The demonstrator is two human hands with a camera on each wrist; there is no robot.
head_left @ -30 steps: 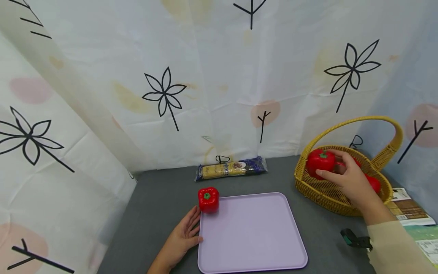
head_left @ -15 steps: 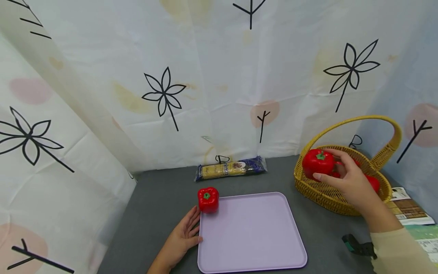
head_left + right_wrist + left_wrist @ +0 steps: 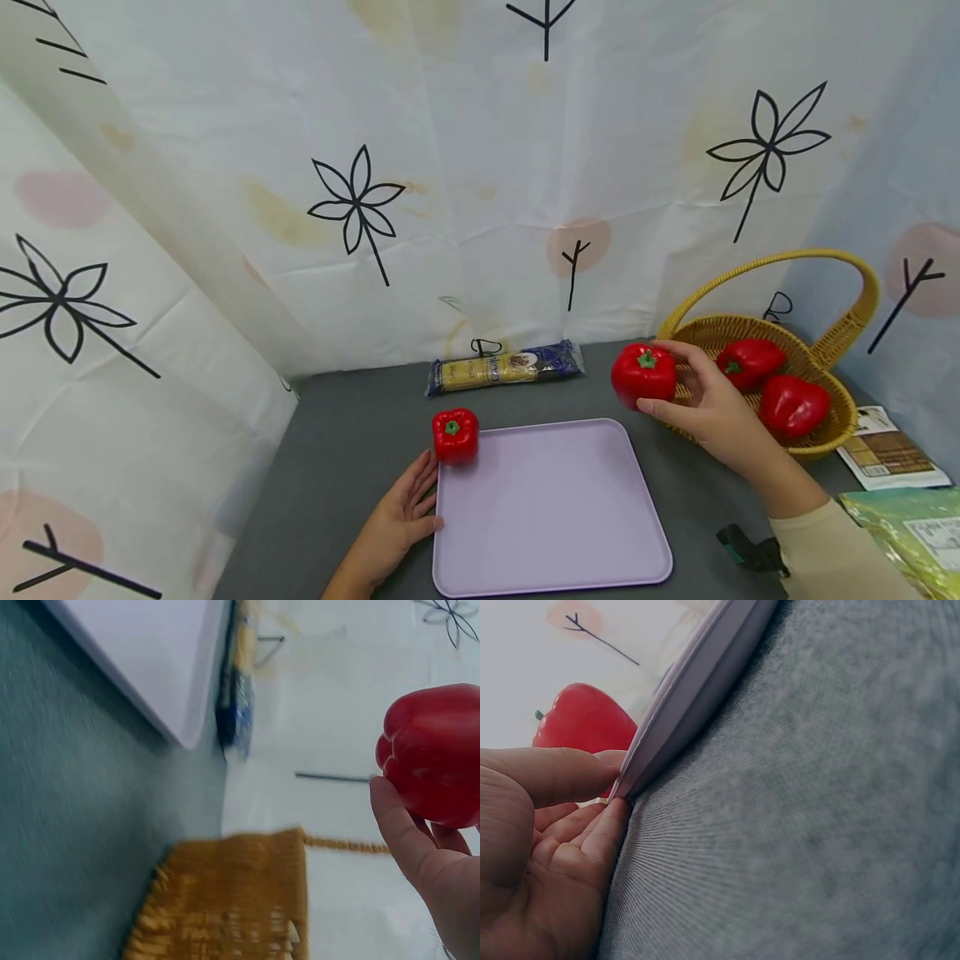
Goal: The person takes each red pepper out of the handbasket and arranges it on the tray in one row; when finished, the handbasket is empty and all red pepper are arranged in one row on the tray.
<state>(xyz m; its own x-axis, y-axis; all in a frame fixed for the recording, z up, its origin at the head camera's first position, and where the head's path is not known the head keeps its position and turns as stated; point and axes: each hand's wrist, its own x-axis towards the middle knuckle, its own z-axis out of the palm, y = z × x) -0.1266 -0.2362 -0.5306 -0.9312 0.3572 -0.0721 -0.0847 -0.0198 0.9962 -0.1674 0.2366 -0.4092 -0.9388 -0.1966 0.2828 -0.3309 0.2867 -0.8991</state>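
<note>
Pinching the tray [image 3: 555, 517] at its left edge with the left hand [image 3: 400, 518], near a red pepper [image 3: 456, 436] hiding the far-left corner. Gripping a second pepper [image 3: 642, 375], one side covered, in the right hand [image 3: 712, 410] past the far-right corner, blocking some of the basket [image 3: 720, 327]. Hard to read the packet [image 3: 506, 368] near the back edge of the tabletop [image 3: 360, 425].

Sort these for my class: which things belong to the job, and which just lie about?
Seem part of the job:
Red bell pepper in the right hand
Lavender tray, touched by the left hand
Second red bell pepper at the tray's corner
Yellow wicker basket with two more peppers

Apparently just lying about:
Pasta packet
Brown-and-white packet
Green packet
</note>
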